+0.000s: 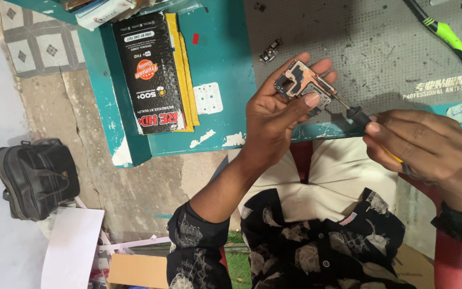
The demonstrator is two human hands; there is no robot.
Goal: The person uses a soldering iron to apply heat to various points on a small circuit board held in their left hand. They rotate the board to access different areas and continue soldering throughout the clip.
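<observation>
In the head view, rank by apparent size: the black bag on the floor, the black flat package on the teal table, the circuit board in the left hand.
1. Black flat package, slightly larger than the bag, though it is nearer the camera.
2. Black bag.
3. Circuit board, held in the left hand; clearly smallest.

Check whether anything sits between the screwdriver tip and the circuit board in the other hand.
Nothing visible does. The left hand holds the small circuit board above the grey mat; the right hand holds the screwdriver, whose thin shaft runs straight to the board's edge, just past the left thumb.
</observation>
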